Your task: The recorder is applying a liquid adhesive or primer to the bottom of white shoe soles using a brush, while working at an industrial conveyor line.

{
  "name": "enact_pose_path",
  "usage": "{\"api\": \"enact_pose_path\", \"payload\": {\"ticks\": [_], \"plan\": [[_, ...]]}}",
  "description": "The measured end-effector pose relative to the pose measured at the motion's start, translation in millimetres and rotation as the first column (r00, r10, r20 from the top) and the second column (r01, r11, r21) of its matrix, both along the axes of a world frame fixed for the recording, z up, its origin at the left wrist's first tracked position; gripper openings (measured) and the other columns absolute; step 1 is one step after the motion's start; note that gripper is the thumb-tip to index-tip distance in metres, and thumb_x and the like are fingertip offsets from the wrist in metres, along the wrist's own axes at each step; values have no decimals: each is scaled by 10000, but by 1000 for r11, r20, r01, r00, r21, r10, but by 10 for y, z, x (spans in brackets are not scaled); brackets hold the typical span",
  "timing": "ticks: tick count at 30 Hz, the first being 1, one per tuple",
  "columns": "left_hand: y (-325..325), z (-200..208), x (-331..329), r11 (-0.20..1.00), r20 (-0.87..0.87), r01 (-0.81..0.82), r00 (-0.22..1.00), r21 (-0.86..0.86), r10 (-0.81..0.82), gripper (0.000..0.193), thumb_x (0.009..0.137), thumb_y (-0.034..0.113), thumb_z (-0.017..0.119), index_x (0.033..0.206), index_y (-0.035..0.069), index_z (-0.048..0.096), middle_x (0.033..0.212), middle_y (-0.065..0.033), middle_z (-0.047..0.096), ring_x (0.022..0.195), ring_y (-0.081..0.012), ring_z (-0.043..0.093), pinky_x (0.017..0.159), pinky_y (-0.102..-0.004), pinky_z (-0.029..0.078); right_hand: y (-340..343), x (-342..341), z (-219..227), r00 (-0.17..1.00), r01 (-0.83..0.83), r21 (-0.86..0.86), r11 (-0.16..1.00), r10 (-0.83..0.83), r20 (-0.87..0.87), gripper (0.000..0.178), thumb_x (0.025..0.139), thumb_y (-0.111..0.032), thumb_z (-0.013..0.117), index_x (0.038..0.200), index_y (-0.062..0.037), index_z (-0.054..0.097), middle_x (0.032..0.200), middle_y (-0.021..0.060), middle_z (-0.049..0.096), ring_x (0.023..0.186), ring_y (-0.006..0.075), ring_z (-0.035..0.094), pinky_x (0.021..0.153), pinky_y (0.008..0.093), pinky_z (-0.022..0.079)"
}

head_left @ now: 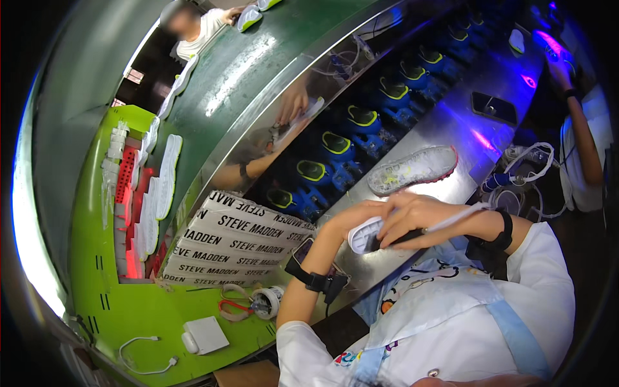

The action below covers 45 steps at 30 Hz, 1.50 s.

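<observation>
over the metal bench (445, 132), the left hand (358, 213) clasps a white sole (360, 236), likely light, best rim-held; right hand (419, 215), grip unclear.

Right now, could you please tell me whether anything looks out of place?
The white cable lies loose in a curl on the green table, both ends plugged into nothing, which looks untidy; I see no spill.

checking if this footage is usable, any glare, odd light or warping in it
Head view: white glare streaks the green belt; head view: blue-violet light and pinkish reflections tint the metal bench toward the upper right; head view: fisheye bends long edges, and the corners go black; head view: the right hand looks fairly sharp.
</observation>
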<state>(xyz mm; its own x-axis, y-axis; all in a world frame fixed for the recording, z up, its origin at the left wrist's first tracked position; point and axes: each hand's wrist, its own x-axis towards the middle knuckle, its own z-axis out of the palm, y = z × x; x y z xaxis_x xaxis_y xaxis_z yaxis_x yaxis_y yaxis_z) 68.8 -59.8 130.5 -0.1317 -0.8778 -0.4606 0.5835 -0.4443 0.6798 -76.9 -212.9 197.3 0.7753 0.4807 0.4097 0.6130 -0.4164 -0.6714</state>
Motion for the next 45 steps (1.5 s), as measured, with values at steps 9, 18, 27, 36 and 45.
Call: {"api": "enact_pose_path", "payload": {"ticks": [9, 18, 27, 36, 45], "plan": [[430, 256, 319, 814, -291, -490, 865, -311, 409, 563, 940, 455, 341, 1225, -17, 457, 1152, -199, 548, 954, -260, 589, 802, -356, 498, -377, 85, 77, 725, 552, 542, 634, -45, -687, 239, 780, -53, 659, 1007, 21, 662, 982, 112, 661, 895, 161, 629, 759, 261, 496], [102, 354, -1054, 746, 742, -226, -466, -626, 482, 391, 637, 95, 778, 980, 44, 595, 936, -97, 449, 866, -253, 420, 742, -338, 365, -48, 109, -242, 758, 652, 753, 87, -44, -651, 307, 836, -63, 612, 1115, 62, 577, 1031, 145, 627, 899, 187, 619, 798, 315, 503], [-335, 270, -1052, 721, 661, -214, -622, -659, 420, 272, 724, 55, 707, 975, 49, 601, 938, -111, 453, 829, -263, 395, 697, -348, 342, 138, 71, -334, 712, 665, 745, 42, -335, -617, 262, 820, -73, 636, 1053, 47, 626, 1212, 149, 555, 1001, 152, 569, 845, 274, 467], [-366, 269, -1000, 675, 653, -256, -623, -692, 432, 111, 741, 67, 696, 809, 38, 614, 903, -93, 456, 877, -252, 386, 717, -344, 330, 142, 126, -419, 702, 658, 751, 61, -410, -582, 265, 818, -65, 633, 1064, 35, 627, 1228, 139, 549, 911, 113, 573, 723, 239, 488], [330, 5, -2, 684, 796, -559, -602, -468, 52, 148, 764, 91, 665, 899, 34, 641, 938, -119, 500, 850, -273, 477, 772, -363, 383, -42, 10, -382, 745, 650, 759, -42, -160, -647, 295, 836, -60, 618, 1111, 43, 591, 1084, 116, 615, 915, 149, 601, 786, 267, 486]]}}
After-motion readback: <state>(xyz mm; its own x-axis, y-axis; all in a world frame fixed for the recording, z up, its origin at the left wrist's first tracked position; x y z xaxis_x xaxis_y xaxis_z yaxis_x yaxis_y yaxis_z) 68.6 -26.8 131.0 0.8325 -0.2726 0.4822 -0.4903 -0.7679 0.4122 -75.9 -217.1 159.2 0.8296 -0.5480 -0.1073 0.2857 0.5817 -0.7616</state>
